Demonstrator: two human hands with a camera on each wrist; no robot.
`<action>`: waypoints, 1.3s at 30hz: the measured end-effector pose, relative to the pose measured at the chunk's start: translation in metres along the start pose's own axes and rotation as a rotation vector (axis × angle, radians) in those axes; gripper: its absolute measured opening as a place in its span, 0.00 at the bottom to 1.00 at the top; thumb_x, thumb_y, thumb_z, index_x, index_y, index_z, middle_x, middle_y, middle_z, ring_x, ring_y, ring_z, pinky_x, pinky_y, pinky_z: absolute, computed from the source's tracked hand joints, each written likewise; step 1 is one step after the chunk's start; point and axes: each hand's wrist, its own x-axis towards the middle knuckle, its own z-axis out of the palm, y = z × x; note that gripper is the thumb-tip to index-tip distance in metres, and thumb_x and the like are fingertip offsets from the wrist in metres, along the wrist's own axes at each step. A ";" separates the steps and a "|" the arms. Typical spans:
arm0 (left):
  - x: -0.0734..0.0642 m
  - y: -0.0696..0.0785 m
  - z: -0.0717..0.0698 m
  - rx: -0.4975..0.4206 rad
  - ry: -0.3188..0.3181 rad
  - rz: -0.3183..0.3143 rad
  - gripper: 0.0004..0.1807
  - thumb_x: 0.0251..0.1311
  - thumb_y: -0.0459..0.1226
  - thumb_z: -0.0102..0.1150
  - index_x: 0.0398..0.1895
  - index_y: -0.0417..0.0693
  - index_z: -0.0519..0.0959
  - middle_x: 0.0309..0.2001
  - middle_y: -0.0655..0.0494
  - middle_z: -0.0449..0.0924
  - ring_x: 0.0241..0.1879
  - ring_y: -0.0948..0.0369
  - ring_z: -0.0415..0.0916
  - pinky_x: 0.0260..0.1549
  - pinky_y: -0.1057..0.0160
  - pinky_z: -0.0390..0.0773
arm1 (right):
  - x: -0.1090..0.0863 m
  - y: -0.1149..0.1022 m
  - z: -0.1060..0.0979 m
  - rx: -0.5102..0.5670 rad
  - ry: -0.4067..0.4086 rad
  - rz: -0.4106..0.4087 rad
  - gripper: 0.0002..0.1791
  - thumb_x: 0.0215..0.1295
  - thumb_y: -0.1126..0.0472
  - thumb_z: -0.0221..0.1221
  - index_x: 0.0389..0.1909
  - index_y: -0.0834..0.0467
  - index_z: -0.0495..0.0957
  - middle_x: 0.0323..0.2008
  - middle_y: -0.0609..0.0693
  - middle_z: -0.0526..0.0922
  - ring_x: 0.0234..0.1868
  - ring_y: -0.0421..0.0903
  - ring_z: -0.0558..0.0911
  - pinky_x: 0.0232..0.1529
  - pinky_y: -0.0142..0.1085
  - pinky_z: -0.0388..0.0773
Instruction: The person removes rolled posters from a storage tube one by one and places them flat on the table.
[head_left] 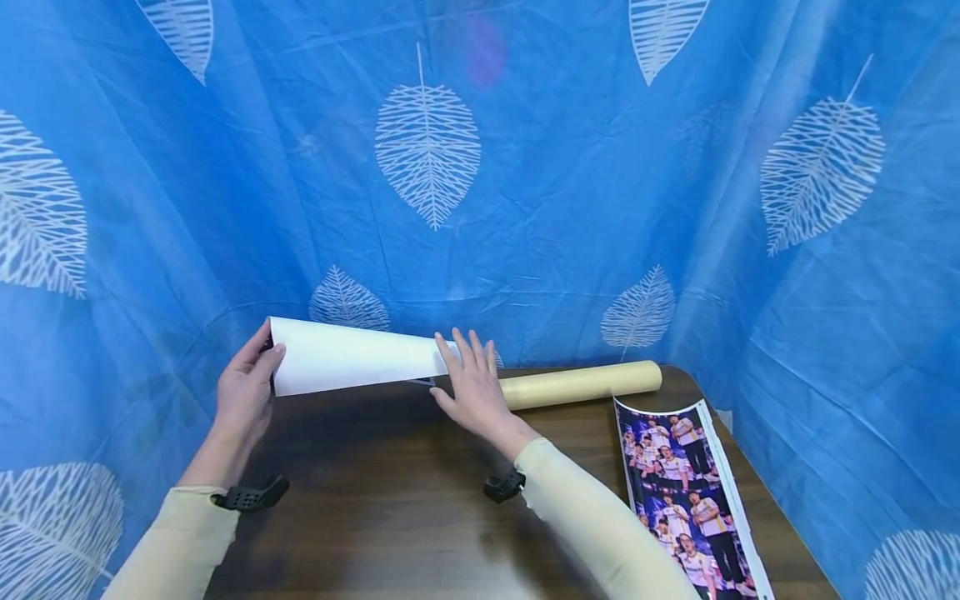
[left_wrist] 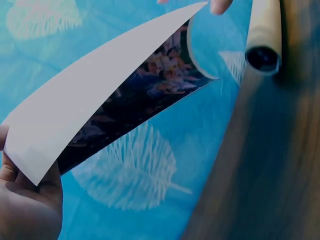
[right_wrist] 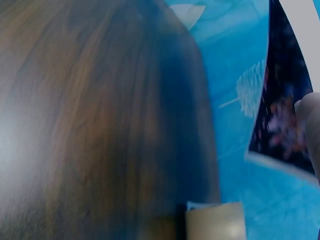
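My left hand (head_left: pixel 243 392) pinches the left end of a photo print (head_left: pixel 356 357), held up above the far side of the table. The sheet is curled, white back outward; its dark printed face (left_wrist: pixel 145 85) shows inside the curl in the left wrist view. At the sheet's other end, my right hand (head_left: pixel 477 389) has its fingers straight and spread. In the right wrist view, its fingertips (right_wrist: pixel 312 112) overlap the print's edge; whether they press on it is unclear. Just beyond that hand lies a tan cardboard tube (head_left: pixel 588 385), whose dark open end (left_wrist: pixel 262 59) faces left.
Another photo print (head_left: pixel 678 492) of people in white shirts lies slightly curled on the table's right side. The brown wooden table (head_left: pixel 375 500) has a rounded far right corner. Blue curtains (head_left: pixel 525 208) with white leaf patterns hang around it.
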 end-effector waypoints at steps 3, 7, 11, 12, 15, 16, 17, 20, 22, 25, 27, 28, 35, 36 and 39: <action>-0.004 0.005 0.010 0.050 -0.055 -0.013 0.35 0.71 0.45 0.62 0.78 0.69 0.62 0.77 0.51 0.57 0.61 0.59 0.67 0.40 0.73 0.81 | 0.003 -0.005 -0.006 -0.002 0.021 -0.005 0.52 0.68 0.46 0.65 0.84 0.44 0.43 0.81 0.55 0.50 0.81 0.60 0.44 0.75 0.64 0.38; -0.009 0.008 0.025 0.081 -0.123 -0.010 0.35 0.72 0.47 0.60 0.79 0.70 0.60 0.81 0.53 0.50 0.69 0.53 0.61 0.45 0.73 0.80 | 0.002 -0.009 -0.012 0.010 0.056 -0.028 0.46 0.66 0.54 0.65 0.82 0.47 0.53 0.77 0.54 0.60 0.79 0.60 0.53 0.75 0.66 0.39; -0.012 0.010 0.036 0.076 -0.144 0.012 0.34 0.74 0.45 0.57 0.80 0.67 0.58 0.81 0.53 0.49 0.72 0.53 0.56 0.54 0.72 0.76 | -0.003 -0.009 -0.017 0.007 0.102 -0.077 0.39 0.67 0.60 0.63 0.78 0.51 0.62 0.73 0.53 0.69 0.74 0.56 0.66 0.74 0.63 0.51; -0.013 0.011 0.039 0.067 -0.145 0.013 0.34 0.74 0.45 0.57 0.80 0.67 0.59 0.80 0.53 0.50 0.73 0.53 0.55 0.58 0.70 0.74 | -0.005 -0.008 -0.018 0.012 0.116 -0.089 0.38 0.67 0.61 0.62 0.77 0.52 0.63 0.72 0.53 0.71 0.72 0.55 0.68 0.74 0.62 0.55; -0.014 0.013 0.044 0.076 -0.164 0.014 0.34 0.75 0.45 0.56 0.81 0.66 0.57 0.81 0.56 0.48 0.76 0.54 0.51 0.70 0.63 0.63 | -0.012 -0.005 -0.022 0.047 0.152 -0.116 0.34 0.66 0.66 0.60 0.74 0.53 0.69 0.68 0.51 0.76 0.67 0.51 0.75 0.70 0.53 0.66; -0.014 0.013 0.046 0.088 -0.177 0.013 0.35 0.75 0.46 0.56 0.81 0.66 0.56 0.81 0.56 0.48 0.77 0.54 0.51 0.71 0.61 0.61 | -0.014 -0.004 -0.023 0.066 0.160 -0.114 0.33 0.66 0.68 0.59 0.73 0.53 0.71 0.67 0.50 0.77 0.66 0.50 0.76 0.69 0.50 0.69; -0.014 0.013 0.047 0.100 -0.194 0.011 0.35 0.76 0.46 0.55 0.81 0.66 0.56 0.81 0.55 0.48 0.77 0.53 0.52 0.70 0.60 0.63 | -0.017 -0.003 -0.024 0.091 0.171 -0.108 0.32 0.66 0.70 0.58 0.71 0.53 0.73 0.65 0.50 0.79 0.64 0.49 0.78 0.66 0.48 0.72; -0.015 0.011 0.051 0.152 -0.246 0.014 0.35 0.77 0.49 0.52 0.82 0.67 0.53 0.81 0.51 0.49 0.75 0.50 0.55 0.62 0.65 0.73 | -0.022 0.001 -0.027 0.177 0.190 -0.048 0.30 0.65 0.72 0.55 0.67 0.51 0.78 0.60 0.48 0.83 0.59 0.48 0.82 0.56 0.45 0.80; -0.014 0.007 0.053 0.194 -0.268 0.028 0.35 0.78 0.51 0.49 0.83 0.67 0.51 0.80 0.48 0.51 0.73 0.47 0.59 0.55 0.71 0.77 | -0.026 0.002 -0.029 0.258 0.182 0.021 0.28 0.68 0.71 0.54 0.65 0.50 0.80 0.57 0.47 0.85 0.57 0.48 0.83 0.51 0.46 0.83; -0.015 0.000 0.057 0.274 -0.271 0.055 0.34 0.78 0.53 0.44 0.83 0.66 0.51 0.79 0.47 0.55 0.71 0.48 0.62 0.50 0.75 0.76 | -0.031 0.003 -0.032 0.387 0.143 0.138 0.23 0.72 0.68 0.52 0.63 0.49 0.81 0.57 0.48 0.85 0.54 0.47 0.84 0.49 0.46 0.83; -0.016 -0.007 0.061 0.334 -0.263 0.078 0.34 0.79 0.55 0.41 0.83 0.64 0.51 0.76 0.46 0.60 0.69 0.49 0.65 0.51 0.75 0.75 | -0.035 0.003 -0.033 0.469 0.111 0.213 0.21 0.74 0.66 0.51 0.62 0.49 0.82 0.57 0.47 0.85 0.52 0.45 0.83 0.48 0.45 0.81; -0.016 -0.010 0.063 0.344 -0.264 0.093 0.33 0.79 0.55 0.40 0.83 0.64 0.50 0.75 0.45 0.64 0.67 0.49 0.68 0.51 0.74 0.76 | -0.036 0.004 -0.033 0.504 0.096 0.253 0.20 0.75 0.65 0.50 0.61 0.49 0.82 0.55 0.47 0.86 0.47 0.45 0.84 0.46 0.45 0.81; -0.026 -0.029 0.077 0.470 -0.340 0.239 0.33 0.81 0.43 0.46 0.83 0.54 0.50 0.63 0.41 0.78 0.62 0.49 0.75 0.58 0.62 0.76 | -0.050 0.008 -0.030 0.833 0.072 0.443 0.16 0.79 0.62 0.48 0.52 0.55 0.84 0.45 0.54 0.86 0.36 0.47 0.82 0.39 0.43 0.81; -0.027 -0.033 0.078 0.531 -0.357 0.274 0.34 0.79 0.40 0.50 0.83 0.52 0.51 0.63 0.41 0.78 0.62 0.47 0.74 0.58 0.58 0.75 | -0.051 0.008 -0.030 0.883 0.072 0.461 0.15 0.79 0.62 0.48 0.52 0.57 0.84 0.45 0.57 0.86 0.38 0.50 0.83 0.40 0.45 0.83; -0.028 -0.051 0.078 0.785 -0.394 0.422 0.36 0.73 0.38 0.60 0.81 0.51 0.59 0.65 0.43 0.77 0.66 0.44 0.68 0.62 0.44 0.70 | -0.056 0.007 -0.031 0.968 0.077 0.512 0.15 0.79 0.60 0.49 0.49 0.63 0.83 0.45 0.61 0.85 0.45 0.57 0.84 0.47 0.53 0.82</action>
